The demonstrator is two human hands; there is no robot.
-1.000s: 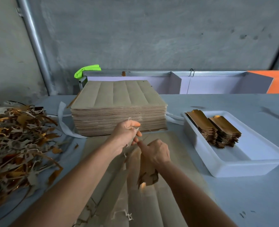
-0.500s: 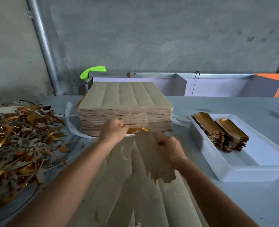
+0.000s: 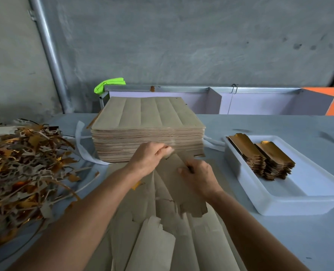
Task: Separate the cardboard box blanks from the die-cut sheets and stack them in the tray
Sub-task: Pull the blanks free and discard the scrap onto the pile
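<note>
Landmark: the tall stack of die-cut sheets (image 3: 147, 130) at the middle of the table (image 3: 279, 241); every place below is given relative to it.
Scrap heap (image 3: 25, 169): far to the left of the stack, a loose tangle of gold and grey offcuts; no visible change.
White strap (image 3: 82, 145): against the stack's left side, lying slack.
Working sheet (image 3: 152, 247): flat in front of the stack, partly broken into strips, with torn edges showing near its middle.
Left hand (image 3: 148, 159): at the stack's front face, fingers curled and pinching a small pale piece, which I judge to be a waste sliver. It now sits slightly right of and nearer the blank than half a second ago.
Blank (image 3: 181, 190): in front of the stack, brown side up. Compared with half a second ago it appears free of the sheet at its near end and hangs from the right hand.
Right hand (image 3: 199, 177): in front of the stack and just right of the left hand, fingers clamped on the blank's upper edge.
Tray (image 3: 279, 204): to the right of the stack, holding two leaning stacks of blanks (image 3: 264, 157), gold faces up; unchanged.
Assessment: the change suggests one more blank is nearly stripped clean, and it looks about ready to go right into the tray. The tall stack shows much work remains.
</note>
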